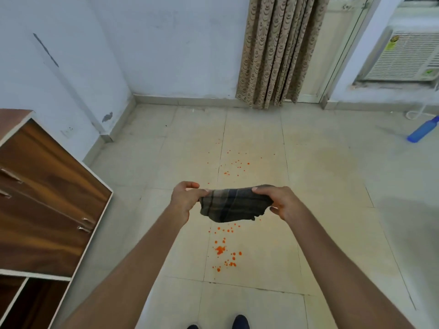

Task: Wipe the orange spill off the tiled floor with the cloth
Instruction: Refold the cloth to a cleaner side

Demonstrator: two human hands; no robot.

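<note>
A dark plaid cloth (231,205) hangs stretched in the air between my two hands, well above the floor. My left hand (185,198) pinches its left edge. My right hand (278,201) grips its right edge. Orange spill drops lie scattered on the beige tiled floor (320,222): a larger cluster (221,250) sits below the cloth, near my feet, and finer specks (235,163) lie farther out, beyond the cloth. Part of the spill is hidden behind the cloth.
A brown wooden cabinet (45,203) with drawer handles stands at the left. A blue bottle (422,129) lies on the floor at the far right, near a white cord. A patterned curtain (278,51) hangs at the back wall. My dark shoe tips (241,321) show at the bottom.
</note>
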